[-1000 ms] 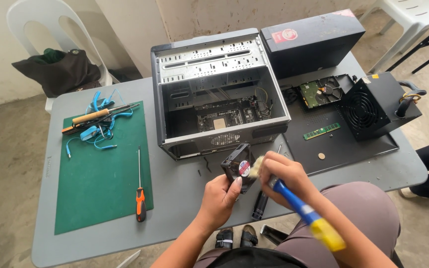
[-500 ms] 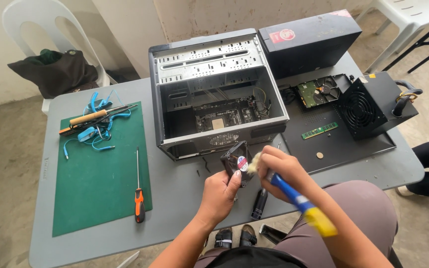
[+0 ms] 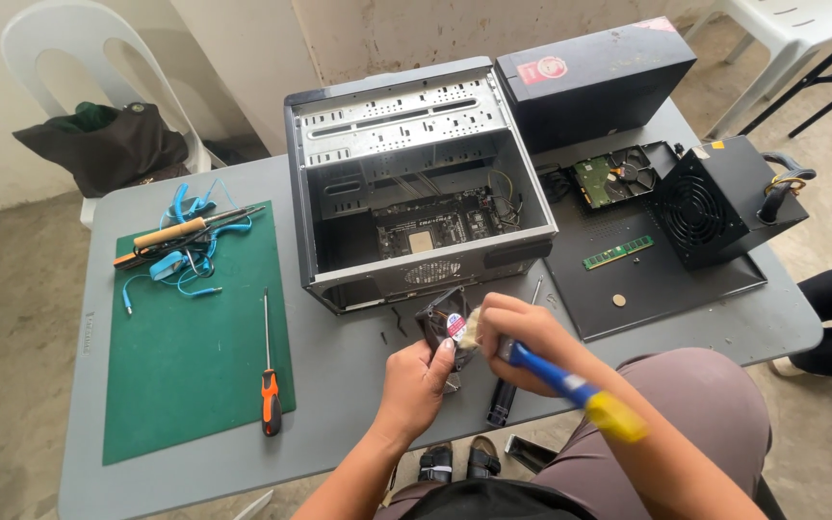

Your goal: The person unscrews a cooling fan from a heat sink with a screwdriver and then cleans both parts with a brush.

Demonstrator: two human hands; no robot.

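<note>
My left hand [image 3: 414, 385] grips a small black case fan [image 3: 443, 323] with a round sticker at its hub, held just above the table's front edge. My right hand [image 3: 517, 340] holds a brush with a blue and yellow handle [image 3: 575, 388]; its pale bristles press against the fan's hub. Both hands meet in front of the open computer case [image 3: 416, 183], which lies on its side with the motherboard visible inside.
A green cutting mat [image 3: 195, 356] on the left carries an orange-handled screwdriver [image 3: 268, 376], a soldering iron and blue cables [image 3: 180, 246]. To the right lie a black side panel [image 3: 647, 279] with a memory stick, a hard drive [image 3: 613, 178] and a power supply [image 3: 724, 197]. A black screwdriver handle [image 3: 503, 400] rests near my right hand.
The brush has shifted slightly across the fan's hub while my left hand keeps the fan steady. The view has tilted a little.
</note>
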